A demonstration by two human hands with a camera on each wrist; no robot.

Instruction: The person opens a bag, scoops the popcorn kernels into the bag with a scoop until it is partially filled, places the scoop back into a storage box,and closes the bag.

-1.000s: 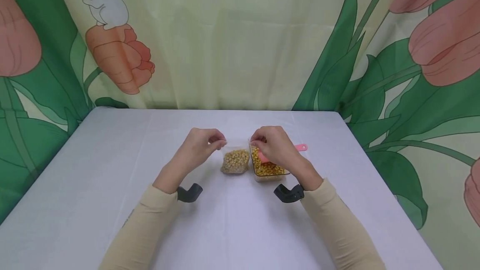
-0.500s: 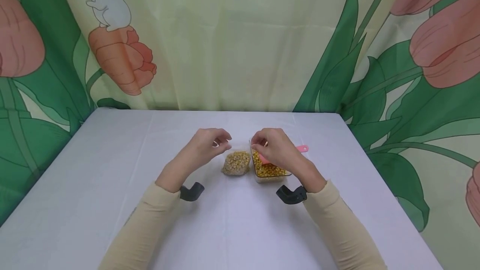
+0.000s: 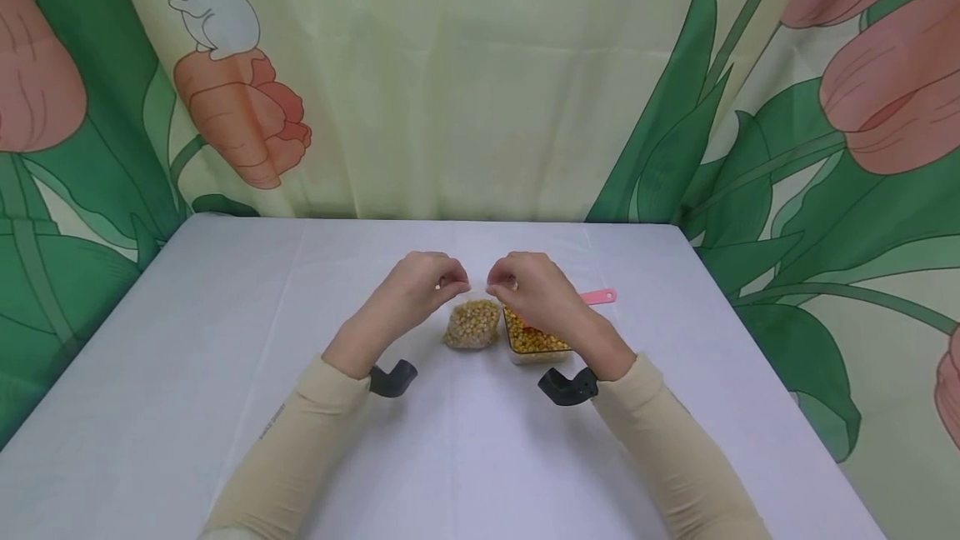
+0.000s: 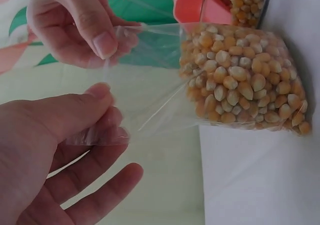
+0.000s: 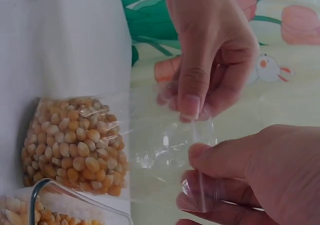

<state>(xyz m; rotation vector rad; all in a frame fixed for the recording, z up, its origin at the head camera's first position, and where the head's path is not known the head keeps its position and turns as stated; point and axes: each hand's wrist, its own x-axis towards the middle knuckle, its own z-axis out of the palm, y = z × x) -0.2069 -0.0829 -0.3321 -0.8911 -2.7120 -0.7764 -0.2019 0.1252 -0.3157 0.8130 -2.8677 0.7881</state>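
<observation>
A clear plastic zip bag [image 4: 150, 85] stands upright on the table, its lower part filled with corn kernels [image 4: 245, 77]. My left hand [image 3: 420, 286] pinches the bag's top edge on the left between thumb and fingers. On the other side my right hand [image 3: 536, 290] pinches the same top edge, as the right wrist view shows. The two hands are close together above the bag. Right beside the bag is a clear container [image 3: 540, 354] of corn kernels, partly under my right hand. A pink scoop [image 3: 600, 297] lies in it, with its handle sticking out to the right.
A white cloth covers the table [image 3: 450, 457]. Behind it hangs a curtain [image 3: 480, 107] printed with tulips, leaves and a rabbit on a carrot. Each wrist wears a black camera mount [image 3: 393, 377].
Both hands have come closer together over the bag. The left thumb and fingers parted half a second ago and now pinch the edge again; the right hand has shifted left.
</observation>
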